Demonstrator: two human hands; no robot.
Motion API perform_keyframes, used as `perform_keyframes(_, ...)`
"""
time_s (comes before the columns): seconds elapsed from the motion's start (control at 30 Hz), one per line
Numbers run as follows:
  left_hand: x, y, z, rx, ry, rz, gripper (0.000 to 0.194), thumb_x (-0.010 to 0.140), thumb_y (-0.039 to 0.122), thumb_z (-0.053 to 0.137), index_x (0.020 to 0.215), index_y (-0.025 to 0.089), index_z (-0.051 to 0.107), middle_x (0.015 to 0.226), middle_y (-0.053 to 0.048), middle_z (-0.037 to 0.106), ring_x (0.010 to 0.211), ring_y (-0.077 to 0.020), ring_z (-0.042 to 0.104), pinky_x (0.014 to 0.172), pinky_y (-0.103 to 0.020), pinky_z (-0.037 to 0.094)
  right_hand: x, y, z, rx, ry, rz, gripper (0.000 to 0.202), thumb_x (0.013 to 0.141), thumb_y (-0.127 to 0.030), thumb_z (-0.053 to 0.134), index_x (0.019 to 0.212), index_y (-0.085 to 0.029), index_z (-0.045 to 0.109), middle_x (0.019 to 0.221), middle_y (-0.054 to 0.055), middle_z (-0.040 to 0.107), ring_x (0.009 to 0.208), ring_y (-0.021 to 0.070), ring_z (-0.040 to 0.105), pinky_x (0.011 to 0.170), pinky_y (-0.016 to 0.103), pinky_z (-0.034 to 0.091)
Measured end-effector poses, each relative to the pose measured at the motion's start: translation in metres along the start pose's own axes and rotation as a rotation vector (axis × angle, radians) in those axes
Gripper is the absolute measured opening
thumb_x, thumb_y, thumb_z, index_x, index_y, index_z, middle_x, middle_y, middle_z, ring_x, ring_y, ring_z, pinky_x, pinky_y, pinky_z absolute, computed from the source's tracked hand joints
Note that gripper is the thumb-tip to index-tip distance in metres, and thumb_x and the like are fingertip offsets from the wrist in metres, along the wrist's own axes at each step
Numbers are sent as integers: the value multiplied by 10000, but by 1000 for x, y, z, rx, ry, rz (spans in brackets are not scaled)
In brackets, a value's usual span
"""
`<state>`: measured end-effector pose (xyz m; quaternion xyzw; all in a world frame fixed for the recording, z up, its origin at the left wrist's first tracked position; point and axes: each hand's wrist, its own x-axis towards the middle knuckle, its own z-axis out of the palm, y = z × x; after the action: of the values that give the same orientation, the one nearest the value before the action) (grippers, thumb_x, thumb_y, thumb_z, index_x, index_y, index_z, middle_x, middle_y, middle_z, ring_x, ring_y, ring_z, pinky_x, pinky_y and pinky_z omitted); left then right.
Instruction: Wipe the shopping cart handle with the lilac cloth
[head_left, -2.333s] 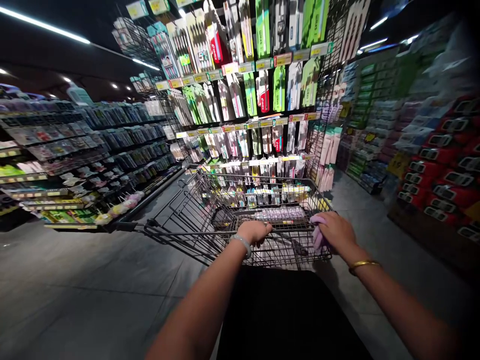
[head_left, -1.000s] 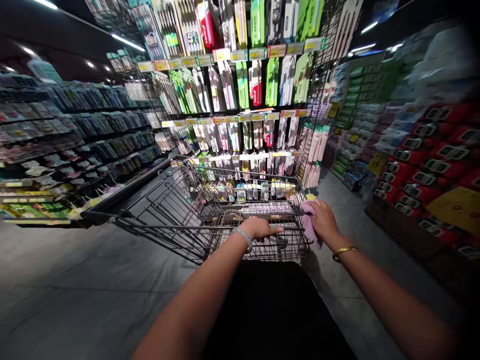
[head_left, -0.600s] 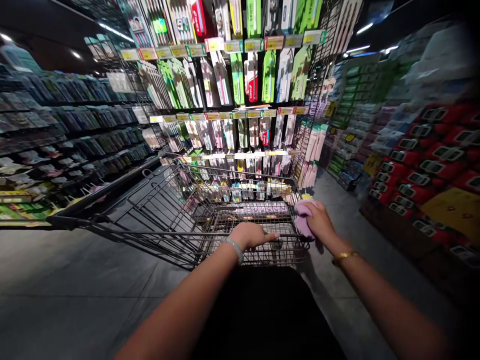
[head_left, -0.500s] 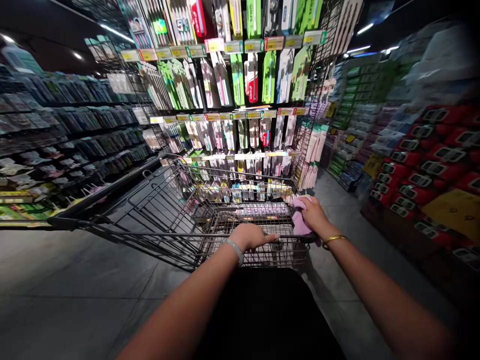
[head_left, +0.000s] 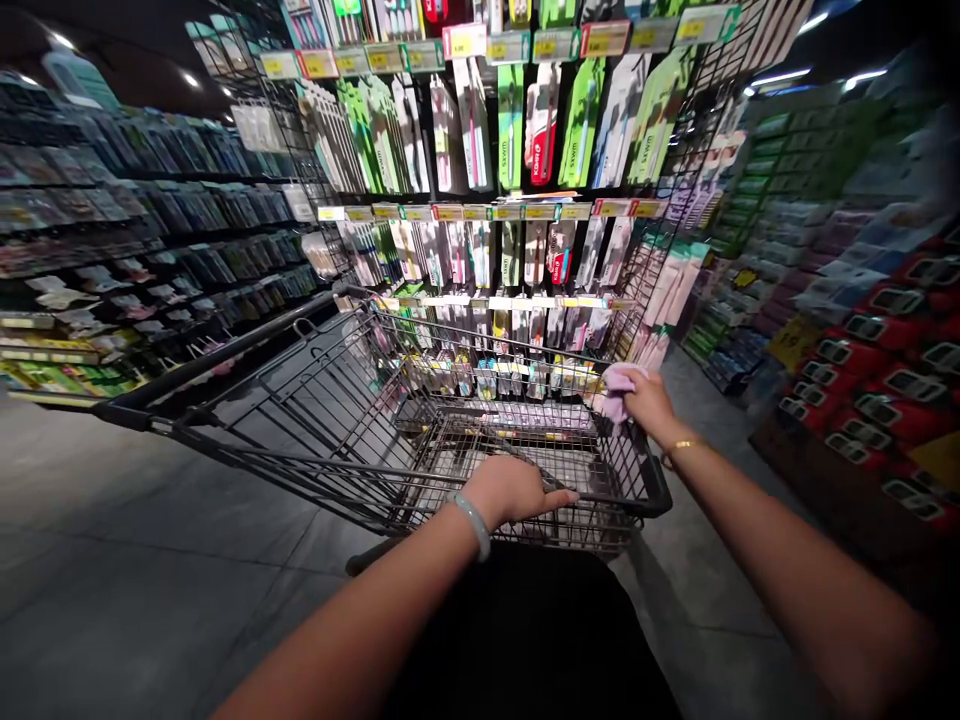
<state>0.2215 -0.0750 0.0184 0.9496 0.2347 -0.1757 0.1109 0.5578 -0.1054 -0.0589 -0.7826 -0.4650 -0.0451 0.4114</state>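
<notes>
A dark metal wire shopping cart (head_left: 300, 455) stands sideways in front of me. My left hand (head_left: 514, 490), with a pale bangle at its wrist, is wrapped over the cart's near top rail, its index finger stretched along the rail. My right hand (head_left: 651, 405), with a gold bangle, holds a bunched pink cloth (head_left: 621, 388) against the rim at the cart's right end. The cloth covers a short piece of that rim. Only bare wire mesh shows inside the basket.
A rack of hanging toothbrush packs (head_left: 510, 140) rises just behind the cart. Shelves with packaged goods (head_left: 187, 200) line the left side. Stacked red packages (head_left: 862, 400) stand at the right, across the grey floor (head_left: 180, 560).
My right hand and the cloth have moved away from the near right corner, farther along the end rim. My left hand still grips the near rail. The view has shifted closer to the rack.
</notes>
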Motion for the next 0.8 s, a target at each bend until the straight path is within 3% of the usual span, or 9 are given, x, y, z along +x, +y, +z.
perform_keyframes(0.1, 2, 1, -2, -7, -12, -23, 970, 813, 891, 98, 749, 173, 747, 786, -161, 727, 830, -331, 710, 789, -416, 542, 42, 3, 14, 18, -19, 28, 548, 644, -99, 514, 1151, -154, 717, 1155, 143, 622, 1108, 282, 534, 1036, 494, 414)
perform_keyframes(0.2, 3, 0, -2, -25, -16, -25, 974, 805, 898, 88, 748, 183, 747, 782, -154, 727, 829, -323, 709, 796, -412, 541, 44, 7, 20, 42, -63, 25, 501, 621, -104, 534, 1068, -163, 752, 1164, 142, 627, 1088, 283, 550, 1027, 482, 417)
perform_keyframes(0.33, 3, -2, -2, -32, -20, -27, 960, 811, 893, 101, 742, 181, 740, 792, -160, 728, 828, -329, 708, 790, -422, 545, 4, 12, 7, 104, -109, -18, 419, 675, -164, 503, 1005, -180, 759, 1154, 109, 672, 1119, 274, 565, 1049, 467, 413)
perform_keyframes(0.47, 1, -3, 0, -19, 4, -12, 954, 818, 886, 96, 699, 175, 721, 788, -167, 725, 810, -339, 708, 776, -435, 545, -71, 10, -20, 216, -142, -32, 317, 720, -242, 535, 953, -216, 748, 1121, 60, 714, 1075, 247, 618, 1033, 433, 445)
perform_keyframes(0.6, -2, -2, 3, -15, 26, -8, 964, 806, 896, 88, 698, 173, 715, 781, -162, 721, 806, -341, 708, 775, -436, 542, -130, 2, -31, 715, -1, 309, 383, 738, -335, 666, 1113, -259, 679, 1140, 42, 713, 1016, 233, 663, 915, 386, 527)
perform_keyframes(0.67, -4, -1, 3, -18, 27, -23, 971, 795, 906, 84, 712, 176, 719, 791, -162, 724, 821, -338, 708, 784, -431, 541, -130, -1, -27, 882, 89, 432, 468, 702, -374, 728, 1152, -268, 648, 1137, 31, 710, 985, 216, 674, 865, 355, 549)
perform_keyframes(0.8, -5, 3, 0, -10, 25, -41, 969, 792, 912, 92, 740, 183, 728, 840, -164, 737, 866, -337, 708, 810, -425, 538, -86, -2, -8, 936, 176, 484, 535, 614, -424, 771, 1101, -242, 641, 1067, 20, 708, 938, 195, 669, 810, 322, 563)
